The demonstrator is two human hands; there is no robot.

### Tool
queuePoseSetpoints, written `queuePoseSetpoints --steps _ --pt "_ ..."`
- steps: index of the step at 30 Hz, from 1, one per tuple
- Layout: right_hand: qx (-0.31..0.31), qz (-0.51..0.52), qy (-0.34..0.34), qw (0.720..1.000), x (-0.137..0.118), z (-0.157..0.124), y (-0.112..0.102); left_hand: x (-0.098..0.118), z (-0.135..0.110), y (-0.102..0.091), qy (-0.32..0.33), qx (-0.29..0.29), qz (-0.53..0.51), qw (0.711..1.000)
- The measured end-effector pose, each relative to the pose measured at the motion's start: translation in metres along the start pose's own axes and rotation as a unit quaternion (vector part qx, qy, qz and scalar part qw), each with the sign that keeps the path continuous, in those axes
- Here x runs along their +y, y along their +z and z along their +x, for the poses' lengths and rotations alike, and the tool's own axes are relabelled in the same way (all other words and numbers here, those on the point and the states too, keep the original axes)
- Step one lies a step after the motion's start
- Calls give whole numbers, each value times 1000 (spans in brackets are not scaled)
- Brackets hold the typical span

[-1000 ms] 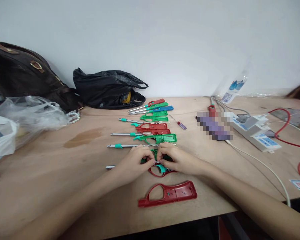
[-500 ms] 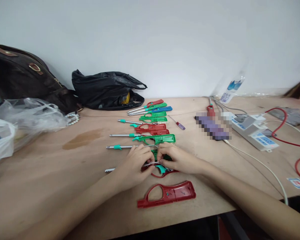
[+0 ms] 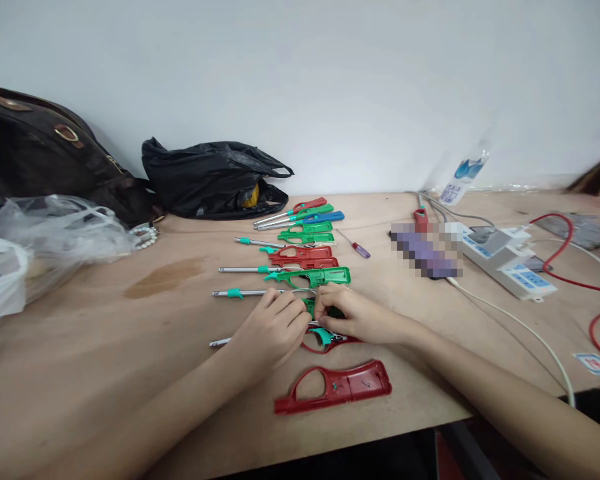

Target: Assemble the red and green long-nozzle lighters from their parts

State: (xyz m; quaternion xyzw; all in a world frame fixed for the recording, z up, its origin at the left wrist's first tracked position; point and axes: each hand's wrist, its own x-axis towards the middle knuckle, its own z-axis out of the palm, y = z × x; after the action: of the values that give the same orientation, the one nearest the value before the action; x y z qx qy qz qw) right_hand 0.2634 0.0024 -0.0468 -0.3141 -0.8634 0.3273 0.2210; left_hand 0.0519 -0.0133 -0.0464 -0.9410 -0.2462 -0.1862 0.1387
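Note:
Closed at the fingers, my left hand lies over the metal tube of an opened red gas lighter, its back hiding the grip. Beside it my right hand pinches a thin white wire, of which only a short piece shows between the hands. Beneath them lies the red lighter half with its teal trigger. A loose red shell half, with a small pin in it, rests nearer the table edge. A green lighter shell behind my fingers is partly covered.
Several opened lighters, including a red one and a green one, lie in a column beyond. A purple screwdriver is to their right. Farther right are a blurred phone and a power strip. Bags stand at the back left.
My left hand has turned slightly, its thumb now tucked out of sight, and less of the white wire shows. My right hand stays nearly in place.

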Motion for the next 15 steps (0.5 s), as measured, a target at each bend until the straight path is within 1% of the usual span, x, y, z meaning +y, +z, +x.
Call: queuePoseSetpoints --steps 7,15 --pt "-3 -14 -4 1000 1 -1 1 -1 0 2 14 24 6 1000" --pt "-15 -8 -10 1000 2 -2 -2 1 -1 6 -14 18 -49 999"
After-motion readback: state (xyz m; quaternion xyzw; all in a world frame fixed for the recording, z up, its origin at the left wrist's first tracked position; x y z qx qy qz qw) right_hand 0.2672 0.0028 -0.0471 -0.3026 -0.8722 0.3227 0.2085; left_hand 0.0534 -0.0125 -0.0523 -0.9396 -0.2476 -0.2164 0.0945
